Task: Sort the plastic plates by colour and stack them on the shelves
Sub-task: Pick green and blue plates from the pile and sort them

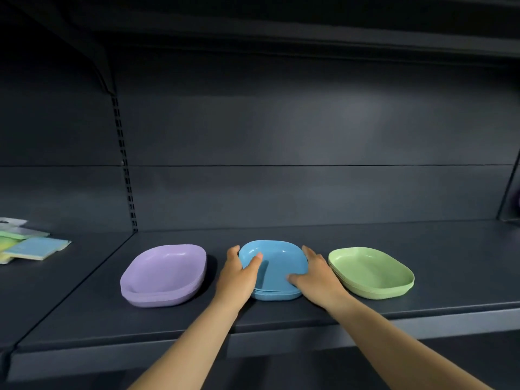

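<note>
We held the stack of blue rounded-square plastic plates (pixel 277 266) mid-shelf, near the front edge of the dark metal shelf (pixel 281 325): left hand (pixel 237 273) and right hand (pixel 318 274) curled round opposite rims, thumbs inside. Best to square the rims evenly before release.

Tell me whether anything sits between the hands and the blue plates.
Nothing visible does. The left hand and right hand already grip the stack of blue square plastic plates from either side.

No text, label or number is legible anywhere.
</note>
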### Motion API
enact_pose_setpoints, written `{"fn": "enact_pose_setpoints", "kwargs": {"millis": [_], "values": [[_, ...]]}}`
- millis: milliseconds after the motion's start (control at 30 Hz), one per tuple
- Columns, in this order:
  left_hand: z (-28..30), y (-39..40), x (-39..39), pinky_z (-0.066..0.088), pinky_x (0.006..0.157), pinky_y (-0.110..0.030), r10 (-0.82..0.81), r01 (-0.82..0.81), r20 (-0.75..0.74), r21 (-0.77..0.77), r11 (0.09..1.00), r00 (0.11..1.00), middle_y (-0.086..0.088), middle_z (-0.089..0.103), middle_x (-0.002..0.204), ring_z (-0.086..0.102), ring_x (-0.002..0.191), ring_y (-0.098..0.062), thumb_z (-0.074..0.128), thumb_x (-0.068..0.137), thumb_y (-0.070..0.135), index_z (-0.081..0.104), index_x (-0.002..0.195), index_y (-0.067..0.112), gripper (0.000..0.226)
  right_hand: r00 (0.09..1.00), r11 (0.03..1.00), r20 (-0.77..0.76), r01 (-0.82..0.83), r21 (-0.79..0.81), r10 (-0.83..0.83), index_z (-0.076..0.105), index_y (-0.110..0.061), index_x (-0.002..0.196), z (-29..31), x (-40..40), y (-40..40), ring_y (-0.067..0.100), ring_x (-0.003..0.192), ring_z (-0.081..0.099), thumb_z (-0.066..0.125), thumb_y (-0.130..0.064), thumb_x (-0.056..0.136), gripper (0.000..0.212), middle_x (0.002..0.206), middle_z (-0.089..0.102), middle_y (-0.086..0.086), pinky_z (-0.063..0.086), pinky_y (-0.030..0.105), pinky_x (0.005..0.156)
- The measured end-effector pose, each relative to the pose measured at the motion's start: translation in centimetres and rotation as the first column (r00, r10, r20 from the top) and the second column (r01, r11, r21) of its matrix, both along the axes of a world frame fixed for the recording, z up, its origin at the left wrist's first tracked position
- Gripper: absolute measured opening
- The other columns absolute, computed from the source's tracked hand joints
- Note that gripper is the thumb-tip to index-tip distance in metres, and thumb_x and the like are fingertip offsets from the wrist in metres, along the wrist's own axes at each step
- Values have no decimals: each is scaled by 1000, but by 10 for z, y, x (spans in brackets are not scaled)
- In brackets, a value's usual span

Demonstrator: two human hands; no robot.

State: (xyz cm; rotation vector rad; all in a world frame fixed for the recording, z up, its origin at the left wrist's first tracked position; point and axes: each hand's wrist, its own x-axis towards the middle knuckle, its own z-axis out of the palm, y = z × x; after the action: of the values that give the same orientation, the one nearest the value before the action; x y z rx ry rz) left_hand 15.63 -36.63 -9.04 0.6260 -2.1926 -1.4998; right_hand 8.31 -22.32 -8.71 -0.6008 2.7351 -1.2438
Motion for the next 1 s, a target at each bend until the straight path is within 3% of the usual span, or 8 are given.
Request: {"fn": "enact_pose_setpoints", "kwargs": {"millis": [67, 233, 500, 567, 667, 733, 867, 1000], "values": [[1, 1, 0, 35, 93, -27, -32, 32, 7, -54, 998, 999, 7, 44, 140, 45, 125, -17, 50, 94, 39, 28, 144, 26, 56, 998, 999, 42, -37, 10, 37, 23, -19, 149, 3, -1, 1, 20, 119, 49, 63, -21, 83, 78, 137, 41, 6, 38, 23, 87], [2, 1, 0, 25, 110, -32, -51, 55, 41, -100, 994, 998, 7, 21, 156, 24, 143, -15, 47, 96, 37, 14, 151, 28, 65, 993, 999, 103, -49, -18, 51, 36, -26, 137, 3, -9, 4, 18, 105, 58, 69, -23, 75, 70, 123, 55, 3, 48, 30, 87], [1, 1, -4, 31, 87, -22, -27, 37, 60, -171, 985, 998, 4, 44, 140, 45, 124, -17, 51, 93, 28, 35, 140, 21, 51, 982, 998, 178, -64, 23, 59, 32, -25, 139, 8, -12, 4, 20, 105, 57, 70, -23, 77, 73, 124, 52, 4, 45, 26, 78], [2, 1, -4, 34, 89, -23, -33, 52, 94, -204, 978, 995, 4, 45, 140, 47, 124, -18, 52, 92, 31, 36, 140, 21, 52, 981, 997, 187, -61, 37, 54, 32, -24, 140, 12, -12, 3, 21, 100, 58, 68, -22, 79, 72, 123, 53, 4, 47, 27, 71], [12, -1, -3, 32, 106, -29, -43, 101, 186, -316, 943, 982, -4, 35, 149, 38, 134, -22, 55, 90, 37, 31, 145, 16, 63, 991, 994, 130, -56, 93, 43, 32, -14, 143, 29, -10, 8, 19, 85, 58, 64, -23, 85, 67, 113, 54, 5, 52, 30, 70], [28, -2, -3, 26, 111, -31, -8, 130, 260, -454, 882, 966, -7, 24, 155, 27, 141, -23, 54, 90, 43, 23, 149, 13, 73, 998, 984, 37, -54, 167, 49, 30, -11, 145, 46, -10, 18, 19, 77, 60, 65, -26, 86, 70, 98, 58, 5, 51, 31, 77], [77, 4, -5, 34, 106, -32, -48, 255, 314, -662, 705, 948, -5, 35, 146, 41, 132, -23, 55, 90, 46, 39, 142, 15, 63, 961, 917, -257, 9, 398, 102, 38, -15, 141, 88, -9, 57, 27, 125, 48, 67, -35, 84, 67, 138, 48, 8, 41, 32, 98], [116, 35, -14, 34, 104, -30, -110, 444, 448, -766, 465, 888, 2, 37, 143, 37, 133, -18, 58, 88, 45, 41, 141, 21, 60, 900, 840, -429, 169, 516, 83, 46, -15, 128, 115, -15, 116, 31, 116, 51, 65, -41, 83, 56, 128, 49, 9, 48, 38, 91]]}}
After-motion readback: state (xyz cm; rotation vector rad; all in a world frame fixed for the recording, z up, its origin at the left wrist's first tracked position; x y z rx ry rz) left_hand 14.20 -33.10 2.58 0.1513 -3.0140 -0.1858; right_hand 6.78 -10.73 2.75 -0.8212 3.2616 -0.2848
